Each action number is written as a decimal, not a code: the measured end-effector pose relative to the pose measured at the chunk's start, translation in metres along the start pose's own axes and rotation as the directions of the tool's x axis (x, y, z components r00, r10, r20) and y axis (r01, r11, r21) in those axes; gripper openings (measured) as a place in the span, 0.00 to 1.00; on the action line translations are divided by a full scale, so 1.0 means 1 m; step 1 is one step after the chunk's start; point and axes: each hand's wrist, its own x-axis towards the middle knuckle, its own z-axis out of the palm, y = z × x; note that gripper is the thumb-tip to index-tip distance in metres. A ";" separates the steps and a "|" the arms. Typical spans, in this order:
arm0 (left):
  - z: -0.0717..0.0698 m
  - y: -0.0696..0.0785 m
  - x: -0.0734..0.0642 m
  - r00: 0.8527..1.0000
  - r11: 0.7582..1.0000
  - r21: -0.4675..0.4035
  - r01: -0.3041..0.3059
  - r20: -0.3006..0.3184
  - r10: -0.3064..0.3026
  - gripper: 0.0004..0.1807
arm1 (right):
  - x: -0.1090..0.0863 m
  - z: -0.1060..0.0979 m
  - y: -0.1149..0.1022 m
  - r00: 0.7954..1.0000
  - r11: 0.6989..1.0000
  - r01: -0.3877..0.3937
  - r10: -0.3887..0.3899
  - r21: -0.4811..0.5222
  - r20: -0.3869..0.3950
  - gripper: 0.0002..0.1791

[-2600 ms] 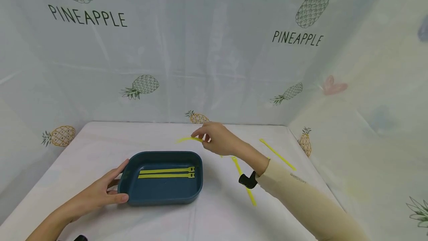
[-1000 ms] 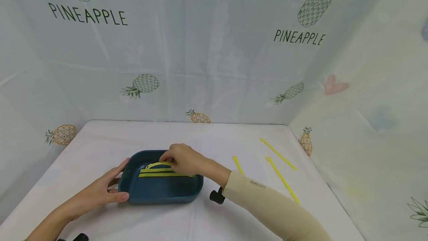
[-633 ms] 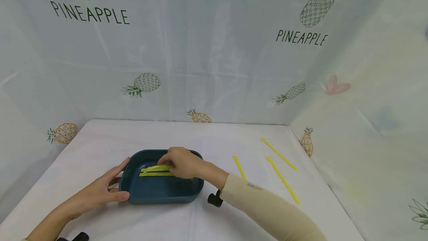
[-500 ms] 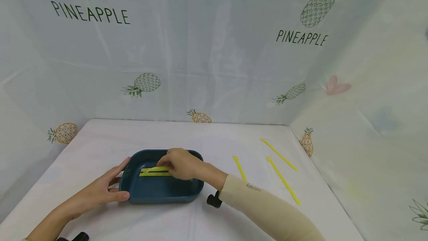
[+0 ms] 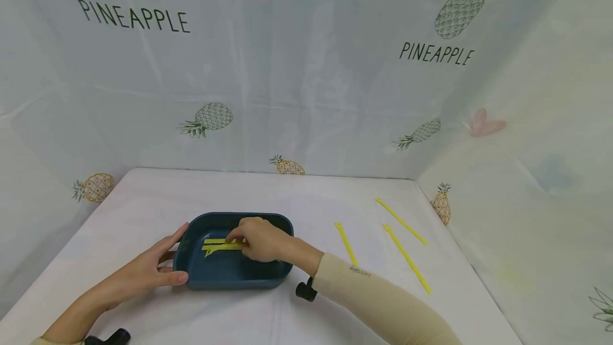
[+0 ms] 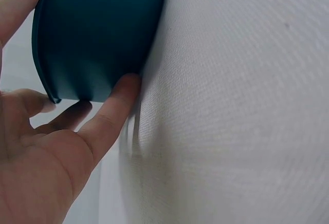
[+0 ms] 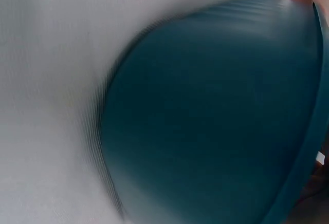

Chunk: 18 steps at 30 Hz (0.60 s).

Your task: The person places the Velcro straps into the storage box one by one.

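Note:
A dark teal tray [image 5: 230, 276] stands on the white table. My left hand [image 5: 148, 273] rests against its left end, thumb at the near corner and fingers spread toward the far corner. In the left wrist view the fingertips touch the tray's outer wall. Inside the tray, yellow hook-and-loop cable ties [image 5: 213, 241] lie side by side, their right parts hidden by my right hand [image 5: 261, 239]. Its thumb and fingers pinch a yellow cable tie [image 5: 217, 247] whose left end slants toward the near side. In the right wrist view the tray wall hides the fingertips.
Right of the tray, three yellow cable ties lie apart on the table: a near one [image 5: 347, 244] partly behind my right sleeve, a middle one [image 5: 407, 259] and a far one [image 5: 401, 221]. A pineapple-printed sheet [image 5: 306, 68] hangs behind the table.
My right hand has brought a cable tie from beyond the tray into it, then shifted it slightly toward the near side of the others. The left hand has stayed at the tray's end.

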 end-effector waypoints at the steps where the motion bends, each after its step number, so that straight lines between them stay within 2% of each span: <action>1: 0.000 0.000 0.000 1.000 1.000 0.001 -0.002 -0.001 0.002 0.59 | 0.000 0.001 0.000 1.000 1.000 0.000 0.000 -0.004 0.000 0.20; 18: 0.000 0.002 0.000 1.000 1.000 0.022 -0.008 -0.005 0.008 0.59 | 0.006 0.018 -0.003 1.000 0.999 0.019 -0.019 -0.029 0.005 0.19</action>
